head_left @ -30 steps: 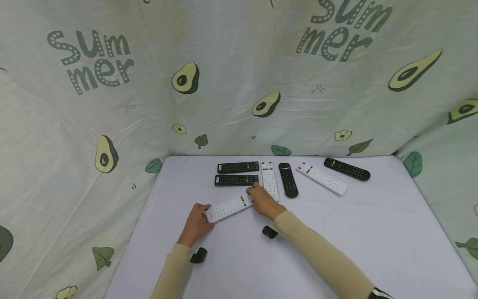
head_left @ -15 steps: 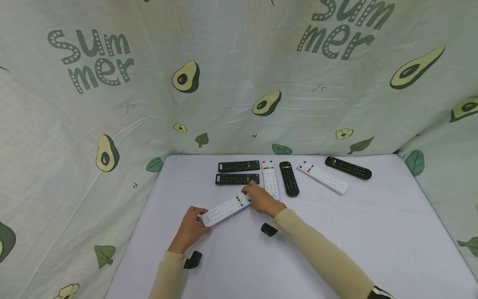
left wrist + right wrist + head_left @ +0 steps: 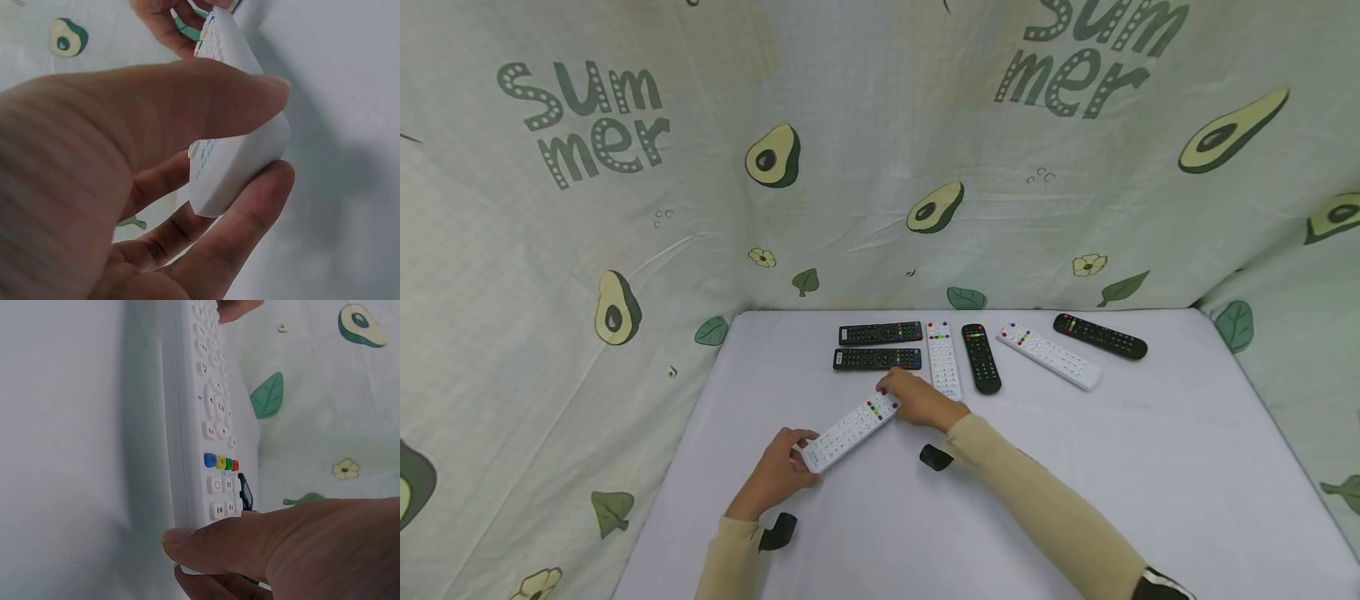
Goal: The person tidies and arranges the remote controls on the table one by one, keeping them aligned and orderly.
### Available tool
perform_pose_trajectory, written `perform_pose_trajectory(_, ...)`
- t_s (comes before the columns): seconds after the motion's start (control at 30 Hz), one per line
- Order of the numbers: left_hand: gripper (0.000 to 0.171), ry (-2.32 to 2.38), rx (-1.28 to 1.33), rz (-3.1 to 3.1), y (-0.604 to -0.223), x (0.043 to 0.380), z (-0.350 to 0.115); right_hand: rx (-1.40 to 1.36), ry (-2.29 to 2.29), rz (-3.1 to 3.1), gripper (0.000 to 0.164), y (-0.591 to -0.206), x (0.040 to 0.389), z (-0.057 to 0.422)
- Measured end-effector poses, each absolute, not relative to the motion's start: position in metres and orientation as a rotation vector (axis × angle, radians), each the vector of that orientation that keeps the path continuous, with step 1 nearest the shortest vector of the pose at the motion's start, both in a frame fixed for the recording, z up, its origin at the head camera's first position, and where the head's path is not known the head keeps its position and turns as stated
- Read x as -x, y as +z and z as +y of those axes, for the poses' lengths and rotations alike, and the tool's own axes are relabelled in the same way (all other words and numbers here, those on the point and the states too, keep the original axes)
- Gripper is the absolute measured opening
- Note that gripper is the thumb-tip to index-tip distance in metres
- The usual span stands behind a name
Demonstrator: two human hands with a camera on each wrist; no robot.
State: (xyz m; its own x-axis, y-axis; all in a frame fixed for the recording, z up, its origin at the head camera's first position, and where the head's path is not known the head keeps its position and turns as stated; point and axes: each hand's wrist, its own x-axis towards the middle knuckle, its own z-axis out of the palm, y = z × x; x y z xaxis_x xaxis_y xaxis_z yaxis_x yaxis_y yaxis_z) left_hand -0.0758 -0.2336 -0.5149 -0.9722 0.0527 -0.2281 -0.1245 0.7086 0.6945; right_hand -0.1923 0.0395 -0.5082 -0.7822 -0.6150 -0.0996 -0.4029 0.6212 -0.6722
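A white remote control (image 3: 850,433) with coloured buttons slants between my two hands, buttons facing up. My left hand (image 3: 777,468) grips its lower-left end; in the left wrist view the thumb lies across one edge of the white remote (image 3: 240,153) and fingers curl at the other side. My right hand (image 3: 917,396) pinches the upper-right end, near the blue, yellow, green and red buttons seen on the remote (image 3: 199,425) in the right wrist view. A shadow beside the remote shows in both wrist views; I cannot tell how high it is above the table.
Behind lie two black remotes (image 3: 880,333), stacked in parallel rows, and an upright white remote (image 3: 943,358). Further right are a black remote (image 3: 981,358), a slanted white remote (image 3: 1049,357) and another black remote (image 3: 1101,336). The white-covered table (image 3: 1075,467) meets a printed cloth backdrop (image 3: 850,150).
Both hands have moved left and toward me with the white remote between them. The remote has turned to a steeper slant. The other remotes have stayed put.
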Motion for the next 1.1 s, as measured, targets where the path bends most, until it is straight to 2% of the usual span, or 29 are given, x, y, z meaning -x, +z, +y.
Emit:
perform_pose_trajectory(0.37, 0.064, 1.159, -0.001, 2.584, -0.519, 0.067, -0.241, 0.91, -0.929, 2.472, 0.056, -0.51, 0.195, 0.037)
perform_pose_trajectory(0.77, 0.071, 1.18, -0.079, 2.474, -0.521, 0.063, -0.246, 0.952, -0.887, 2.428, 0.054, -0.515, 0.199, 0.036)
perform_pose_trajectory(1.1, 0.066, 1.205, -0.114, 2.387, -0.521, 0.063, -0.244, 1.047, -0.819, 2.404, 0.049, -0.516, 0.203, 0.037)
